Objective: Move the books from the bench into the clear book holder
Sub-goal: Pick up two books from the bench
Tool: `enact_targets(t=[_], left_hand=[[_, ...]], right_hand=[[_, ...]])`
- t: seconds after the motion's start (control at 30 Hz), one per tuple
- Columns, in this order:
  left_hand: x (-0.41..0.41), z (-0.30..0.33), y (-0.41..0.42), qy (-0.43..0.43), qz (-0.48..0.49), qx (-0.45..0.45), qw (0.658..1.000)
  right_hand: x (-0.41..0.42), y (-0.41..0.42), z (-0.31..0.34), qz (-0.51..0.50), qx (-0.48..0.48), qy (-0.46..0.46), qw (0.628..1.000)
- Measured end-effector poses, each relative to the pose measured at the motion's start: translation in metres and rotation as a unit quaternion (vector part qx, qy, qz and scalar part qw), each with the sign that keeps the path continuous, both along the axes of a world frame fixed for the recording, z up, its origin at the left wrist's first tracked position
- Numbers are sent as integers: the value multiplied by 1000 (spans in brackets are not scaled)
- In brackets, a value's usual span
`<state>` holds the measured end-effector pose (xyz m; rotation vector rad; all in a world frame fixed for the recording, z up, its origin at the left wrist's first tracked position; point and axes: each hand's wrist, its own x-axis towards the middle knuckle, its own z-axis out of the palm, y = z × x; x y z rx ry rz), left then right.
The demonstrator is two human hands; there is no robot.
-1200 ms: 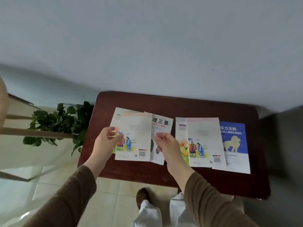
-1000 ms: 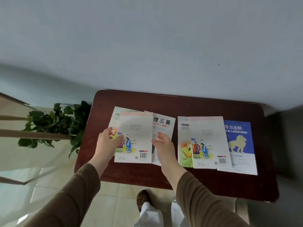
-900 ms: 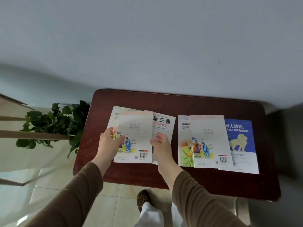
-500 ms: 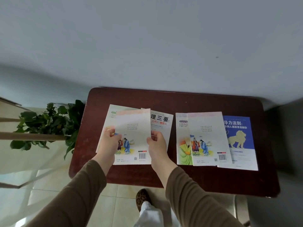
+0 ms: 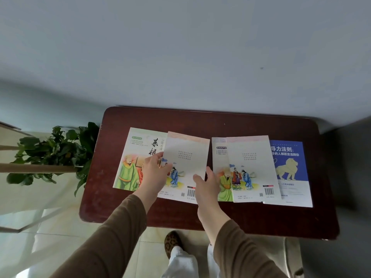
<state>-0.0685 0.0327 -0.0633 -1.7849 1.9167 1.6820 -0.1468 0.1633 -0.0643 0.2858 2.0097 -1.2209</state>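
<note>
Pale blue-grey wall fills the top of the view, and below it sits a dark reddish-brown desk (image 5: 200, 121) with rounded corners, pushed up against that wall. Books are spread flat across it. On the left lies a cover-up book with a green-robed figure (image 5: 130, 159), and overlapping its right side is a cream back-cover book (image 5: 186, 157), barcode showing near its lower edge, tilted a little clockwise.

Both hands are on that cream book. Left hand (image 5: 155, 173) is at its left edge, thumb on top of the cover, fingers reaching onto the page, pinching the edge. Right hand (image 5: 206, 184) is at the lower right corner, thumb lying on the cover, fingers curled around the right edge, so that grip is closed on the book too. Whether the book is lifted clear or touching the one beneath, I cannot tell.

Over to the right, three more lie overlapped: a partly covered book with a green figure (image 5: 219, 157), another cream back-cover book (image 5: 251, 157) on top of it, and a blue lion book (image 5: 289, 169) tucked under that one's right side.

Brown sleeves run down to the bottom of the view. Left of the desk, a leafy green plant (image 5: 56, 149) stands beside pale tiled floor (image 5: 60, 247), and a leopard-print shoe (image 5: 171, 240) pokes out below.
</note>
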Motion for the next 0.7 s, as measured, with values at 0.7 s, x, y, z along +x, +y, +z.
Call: enact_targets(t=[0.7], left_hand=[[23, 0, -4, 118, 119, 113, 979]], right_hand=[[3, -4, -1, -56, -70, -121, 989]])
